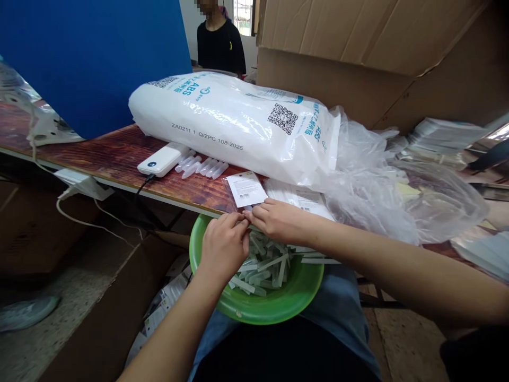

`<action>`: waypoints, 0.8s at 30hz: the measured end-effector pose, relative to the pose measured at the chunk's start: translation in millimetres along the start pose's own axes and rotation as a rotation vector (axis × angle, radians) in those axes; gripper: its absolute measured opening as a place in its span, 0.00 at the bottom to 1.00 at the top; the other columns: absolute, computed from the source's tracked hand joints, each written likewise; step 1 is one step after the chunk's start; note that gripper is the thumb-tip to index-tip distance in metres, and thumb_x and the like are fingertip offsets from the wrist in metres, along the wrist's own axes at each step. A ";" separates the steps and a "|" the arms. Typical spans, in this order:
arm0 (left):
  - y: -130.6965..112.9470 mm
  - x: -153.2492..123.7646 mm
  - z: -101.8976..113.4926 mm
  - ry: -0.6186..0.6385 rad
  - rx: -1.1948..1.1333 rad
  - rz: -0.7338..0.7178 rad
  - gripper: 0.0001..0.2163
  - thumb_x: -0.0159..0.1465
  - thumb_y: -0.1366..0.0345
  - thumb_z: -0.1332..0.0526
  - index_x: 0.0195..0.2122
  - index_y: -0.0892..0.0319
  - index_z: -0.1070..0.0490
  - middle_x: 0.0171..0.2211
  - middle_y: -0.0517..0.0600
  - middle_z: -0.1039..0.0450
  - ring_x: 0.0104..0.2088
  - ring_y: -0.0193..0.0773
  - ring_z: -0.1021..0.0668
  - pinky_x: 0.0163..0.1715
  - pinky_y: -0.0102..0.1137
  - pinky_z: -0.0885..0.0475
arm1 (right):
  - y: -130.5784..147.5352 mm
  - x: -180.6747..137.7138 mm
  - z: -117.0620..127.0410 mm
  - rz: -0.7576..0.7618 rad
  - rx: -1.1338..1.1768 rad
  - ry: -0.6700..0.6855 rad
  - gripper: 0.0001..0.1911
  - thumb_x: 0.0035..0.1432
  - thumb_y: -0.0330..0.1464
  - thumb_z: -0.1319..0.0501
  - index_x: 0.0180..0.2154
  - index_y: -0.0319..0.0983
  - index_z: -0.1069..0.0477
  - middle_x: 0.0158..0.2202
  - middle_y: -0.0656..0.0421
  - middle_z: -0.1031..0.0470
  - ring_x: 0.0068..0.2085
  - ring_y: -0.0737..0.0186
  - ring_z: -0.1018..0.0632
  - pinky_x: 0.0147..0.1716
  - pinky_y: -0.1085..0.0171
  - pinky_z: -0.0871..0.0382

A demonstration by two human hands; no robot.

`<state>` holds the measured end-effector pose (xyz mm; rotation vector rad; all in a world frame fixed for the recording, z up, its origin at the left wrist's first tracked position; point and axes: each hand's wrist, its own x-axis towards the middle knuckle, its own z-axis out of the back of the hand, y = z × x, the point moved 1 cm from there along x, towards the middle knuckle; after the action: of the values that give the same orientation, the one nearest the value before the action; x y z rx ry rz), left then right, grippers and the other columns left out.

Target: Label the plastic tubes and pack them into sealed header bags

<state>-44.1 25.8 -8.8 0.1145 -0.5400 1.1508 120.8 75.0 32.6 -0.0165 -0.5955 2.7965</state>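
My left hand [226, 244] and my right hand [279, 220] meet at the table's front edge, above a green basin [274, 313]. Both are closed, fingertips pinched together at the lower edge of a clear plastic packet with a white printed card [246, 189]. What lies right between the fingertips is mostly hidden; a small pale piece shows beside them. The basin rests on my lap and holds many translucent whitish plastic strips [260, 276]. Just right of the packet, a stack of similar carded packets [294, 195] lies partly beneath my right forearm.
A large white ABS sack [234, 127] lies across the table [115, 159]. Before it are small translucent tubes [207, 167] and a white power bank [163, 160] with a cable. Crumpled clear plastic bags [369, 180], a cardboard box [338, 79], a blue panel [99, 58] and a person [220, 42] are beyond.
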 end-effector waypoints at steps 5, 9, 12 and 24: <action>3.4 0.0 -1.7 0.008 0.009 -0.013 0.11 0.62 0.72 0.43 0.41 0.56 0.23 0.41 0.50 0.23 0.40 0.44 0.25 0.37 0.39 0.35 | -9.2 11.0 5.7 0.091 -0.075 0.094 0.16 0.65 0.24 0.54 0.42 0.30 0.27 0.36 0.50 0.26 0.34 0.58 0.28 0.35 0.58 0.39; 6.3 1.7 -3.5 0.020 0.020 -0.017 0.10 0.61 0.73 0.43 0.35 0.56 0.22 0.38 0.51 0.23 0.38 0.45 0.25 0.36 0.39 0.36 | -19.5 24.8 7.9 0.162 -0.086 0.022 0.12 0.62 0.27 0.47 0.31 0.38 0.27 0.37 0.52 0.29 0.39 0.54 0.30 0.35 0.57 0.40; 7.8 2.4 -4.4 0.015 0.017 -0.014 0.10 0.62 0.72 0.43 0.31 0.56 0.21 0.36 0.52 0.23 0.38 0.45 0.25 0.35 0.39 0.37 | -23.8 32.4 5.7 0.196 -0.116 -0.039 0.09 0.57 0.28 0.43 0.26 0.40 0.28 0.39 0.53 0.30 0.44 0.53 0.32 0.37 0.56 0.41; 14.1 1.7 -7.5 -0.053 -0.112 -0.017 0.12 0.63 0.70 0.41 0.44 0.49 0.22 0.38 0.46 0.21 0.41 0.41 0.24 0.37 0.38 0.35 | -57.9 1.8 -11.3 -0.077 0.117 -0.077 0.29 0.62 0.42 0.43 0.61 0.39 0.42 0.63 0.45 0.40 0.57 0.52 0.32 0.45 0.60 0.41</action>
<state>-53.6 35.8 -17.1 0.0529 -0.6484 1.1010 135.5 130.6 45.6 0.1358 -0.4388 2.7619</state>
